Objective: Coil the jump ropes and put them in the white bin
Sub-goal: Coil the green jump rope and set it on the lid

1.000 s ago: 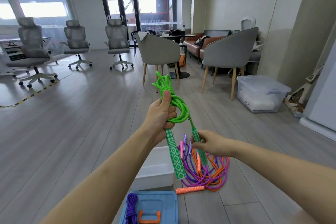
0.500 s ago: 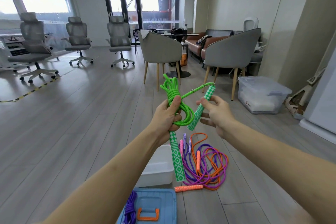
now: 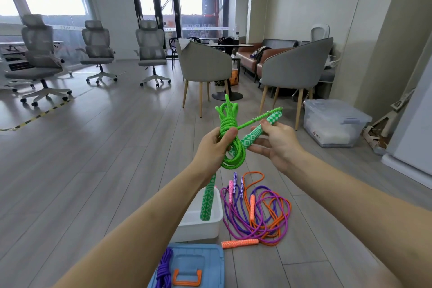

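Gripping the bundled coils of the braided green jump rope point(image 3: 230, 140), the left hand point(image 3: 214, 147) is curling its fingers round the loops and pressing its thumb across their front. The coil's long axis is running roughly upright, its looped top pointing up and away, while one green-and-white diamond-patterned handle point(image 3: 208, 199) is hanging straight down below the fist, over the white rectangular plastic bin point(image 3: 198, 224) on the grey wood-plank floor point(image 3: 93, 159). The right hand point(image 3: 274, 141) is holding the rope's second patterned handle point(image 3: 257, 132) lightly between thumb and loosely spread fingers; that handle is slanting up and to the right, with a taut stretch of cord running from its upper end back to the coil. Just right of the bin, orange, purple and magenta cords point(image 3: 257, 210) are lying tangled in loose loops on the floor. Near the lower edge of the view, a blue plastic lid point(image 3: 210, 264) with an orange handle is carrying a coiled purple rope point(image 3: 163, 271).
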The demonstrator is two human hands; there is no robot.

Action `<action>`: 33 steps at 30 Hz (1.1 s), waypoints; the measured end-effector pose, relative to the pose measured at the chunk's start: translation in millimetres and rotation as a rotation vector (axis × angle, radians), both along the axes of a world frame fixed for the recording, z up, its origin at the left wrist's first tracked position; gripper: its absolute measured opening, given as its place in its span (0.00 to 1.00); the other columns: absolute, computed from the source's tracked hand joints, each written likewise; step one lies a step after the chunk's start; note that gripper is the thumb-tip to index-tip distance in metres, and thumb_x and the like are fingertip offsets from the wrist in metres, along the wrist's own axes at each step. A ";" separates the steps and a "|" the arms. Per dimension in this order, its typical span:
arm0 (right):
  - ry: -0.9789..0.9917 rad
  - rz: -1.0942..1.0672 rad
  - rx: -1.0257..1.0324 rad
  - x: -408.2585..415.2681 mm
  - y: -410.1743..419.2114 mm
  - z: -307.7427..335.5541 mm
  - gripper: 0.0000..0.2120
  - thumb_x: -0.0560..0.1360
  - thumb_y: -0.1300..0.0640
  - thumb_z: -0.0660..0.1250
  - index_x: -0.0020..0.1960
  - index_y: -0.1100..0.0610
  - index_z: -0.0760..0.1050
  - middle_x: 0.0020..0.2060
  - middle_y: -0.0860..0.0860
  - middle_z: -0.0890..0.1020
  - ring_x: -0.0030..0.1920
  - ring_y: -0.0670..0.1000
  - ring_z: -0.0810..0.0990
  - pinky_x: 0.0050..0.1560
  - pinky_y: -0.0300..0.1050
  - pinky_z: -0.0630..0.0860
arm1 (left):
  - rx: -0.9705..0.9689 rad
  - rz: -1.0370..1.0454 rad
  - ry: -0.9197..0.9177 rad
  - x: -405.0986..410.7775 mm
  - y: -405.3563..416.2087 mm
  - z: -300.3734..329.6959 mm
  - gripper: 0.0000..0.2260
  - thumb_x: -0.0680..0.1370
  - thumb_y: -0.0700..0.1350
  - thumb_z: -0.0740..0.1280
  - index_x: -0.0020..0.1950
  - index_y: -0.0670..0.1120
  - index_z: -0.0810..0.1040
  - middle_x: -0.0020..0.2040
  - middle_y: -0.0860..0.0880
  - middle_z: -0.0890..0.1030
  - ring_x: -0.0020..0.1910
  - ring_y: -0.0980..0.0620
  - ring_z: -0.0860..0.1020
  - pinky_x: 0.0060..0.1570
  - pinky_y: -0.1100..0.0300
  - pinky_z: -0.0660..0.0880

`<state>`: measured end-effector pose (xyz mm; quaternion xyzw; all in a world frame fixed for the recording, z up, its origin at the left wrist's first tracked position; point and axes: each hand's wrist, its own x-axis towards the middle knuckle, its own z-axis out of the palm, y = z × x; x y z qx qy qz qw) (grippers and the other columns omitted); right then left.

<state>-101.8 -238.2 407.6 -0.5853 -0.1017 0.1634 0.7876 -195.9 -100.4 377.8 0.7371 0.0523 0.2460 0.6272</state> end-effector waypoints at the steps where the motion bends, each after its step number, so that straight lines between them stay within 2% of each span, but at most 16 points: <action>1: 0.029 0.009 0.015 -1.5 1.0 -0.4 0.11 0.86 0.57 0.61 0.61 0.65 0.73 0.54 0.61 0.82 0.41 0.59 0.86 0.36 0.54 0.85 | 0.006 -0.001 -0.012 0.1 -0.1 -0.8 0.15 0.83 0.53 0.65 0.55 0.41 0.79 0.41 0.48 0.80 0.41 0.53 0.78 0.46 0.55 0.75; 3: 0.082 0.021 0.042 -3.7 2.9 -2.1 0.12 0.86 0.58 0.60 0.63 0.67 0.72 0.54 0.62 0.82 0.40 0.59 0.86 0.33 0.53 0.85 | 0.020 0.002 -0.026 0.5 -0.1 -1.4 0.13 0.83 0.52 0.66 0.57 0.41 0.78 0.43 0.49 0.81 0.42 0.54 0.80 0.46 0.57 0.77; 7: 0.142 0.044 0.090 -4.9 3.2 -1.9 0.13 0.86 0.61 0.58 0.66 0.68 0.69 0.55 0.63 0.81 0.38 0.60 0.86 0.29 0.52 0.83 | 0.000 -0.035 -0.038 -1.2 2.1 2.1 0.15 0.84 0.50 0.64 0.57 0.38 0.77 0.41 0.49 0.78 0.39 0.55 0.77 0.41 0.61 0.76; 11: 0.223 0.064 0.137 -6.9 4.4 -1.4 0.06 0.86 0.63 0.56 0.59 0.64 0.70 0.50 0.63 0.81 0.31 0.58 0.86 0.25 0.51 0.81 | -0.003 -0.078 -0.075 -4.8 3.1 6.4 0.13 0.84 0.50 0.64 0.53 0.40 0.77 0.40 0.49 0.76 0.39 0.53 0.76 0.42 0.60 0.75; 13: 0.248 0.077 0.140 -7.6 5.1 -1.3 0.06 0.86 0.63 0.55 0.55 0.63 0.70 0.49 0.63 0.81 0.31 0.58 0.86 0.26 0.51 0.82 | -0.023 -0.087 -0.095 -5.1 2.9 8.2 0.10 0.84 0.49 0.64 0.51 0.42 0.77 0.39 0.50 0.76 0.39 0.53 0.75 0.42 0.61 0.75; 17: 0.267 0.100 0.140 -7.4 4.9 -3.7 0.06 0.86 0.64 0.55 0.60 0.64 0.69 0.49 0.64 0.81 0.31 0.58 0.86 0.26 0.51 0.82 | -0.048 -0.097 -0.096 -5.2 3.2 10.6 0.10 0.84 0.47 0.65 0.51 0.41 0.77 0.39 0.51 0.77 0.38 0.55 0.76 0.42 0.61 0.75; 23: 0.281 0.184 0.165 -7.2 1.3 0.6 0.05 0.86 0.63 0.56 0.55 0.62 0.71 0.52 0.64 0.81 0.35 0.58 0.87 0.32 0.53 0.85 | -0.192 -0.210 -0.052 -9.7 -5.0 13.8 0.18 0.81 0.53 0.64 0.57 0.38 0.76 0.41 0.47 0.80 0.37 0.51 0.79 0.38 0.59 0.77; 25: 0.290 0.199 0.195 -9.4 1.9 1.3 0.07 0.86 0.63 0.57 0.60 0.64 0.71 0.55 0.65 0.81 0.36 0.58 0.87 0.32 0.52 0.85 | -0.228 -0.205 -0.058 -8.8 -6.9 15.4 0.17 0.83 0.53 0.62 0.57 0.39 0.76 0.41 0.47 0.81 0.36 0.51 0.79 0.36 0.59 0.77; 27: 0.300 0.204 0.237 -13.6 4.7 1.0 0.12 0.86 0.62 0.57 0.67 0.67 0.69 0.58 0.67 0.80 0.36 0.59 0.87 0.32 0.52 0.85 | -0.269 -0.172 -0.074 -8.0 -6.0 15.9 0.15 0.84 0.54 0.62 0.54 0.41 0.76 0.37 0.48 0.80 0.31 0.53 0.76 0.28 0.62 0.72; 29: 0.278 0.190 0.279 -16.6 6.4 1.8 0.16 0.86 0.63 0.57 0.71 0.68 0.66 0.55 0.67 0.81 0.37 0.60 0.87 0.31 0.52 0.84 | -0.310 -0.158 -0.084 -7.6 -3.8 14.5 0.17 0.82 0.58 0.63 0.51 0.44 0.77 0.34 0.48 0.76 0.26 0.53 0.69 0.22 0.64 0.64; 31: 0.259 0.183 0.314 -17.4 6.0 1.0 0.16 0.86 0.63 0.57 0.72 0.67 0.65 0.50 0.66 0.82 0.37 0.60 0.88 0.31 0.52 0.83 | -0.338 -0.171 -0.085 -8.1 -3.2 13.8 0.17 0.81 0.59 0.63 0.50 0.45 0.78 0.33 0.48 0.74 0.25 0.54 0.66 0.20 0.64 0.60; 33: 0.275 0.220 0.319 -19.8 5.0 -2.4 0.16 0.86 0.62 0.57 0.71 0.68 0.68 0.50 0.65 0.83 0.39 0.59 0.88 0.33 0.50 0.84 | -0.352 -0.203 -0.083 -10.7 -5.3 16.6 0.16 0.81 0.58 0.63 0.51 0.45 0.76 0.33 0.49 0.75 0.24 0.55 0.66 0.19 0.65 0.60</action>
